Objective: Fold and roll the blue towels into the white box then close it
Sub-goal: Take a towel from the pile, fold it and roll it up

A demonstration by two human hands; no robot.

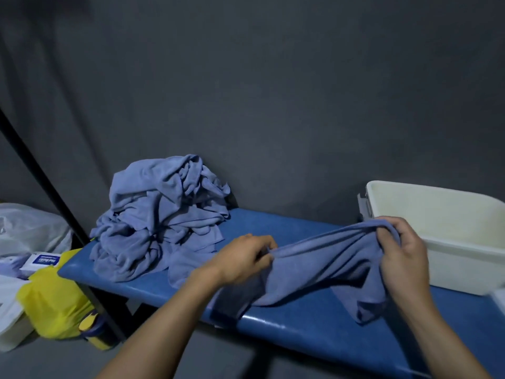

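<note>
A blue towel (319,266) hangs stretched between my two hands over the blue padded bench (300,324). My left hand (243,258) pinches one end of it and my right hand (401,250) grips the other end, held a little higher. The towel's lower part sags onto the bench. A heap of crumpled blue towels (161,214) lies on the bench's left end. The white box (451,258) stands open on the right end, just behind my right hand; its inside looks bare.
A grey curtain hangs behind the bench. To the left, on the floor, lie a yellow bag (54,305), white plastic bags (30,228) and a small white carton (41,262). A black slanted pole (54,195) runs past the bench's left end.
</note>
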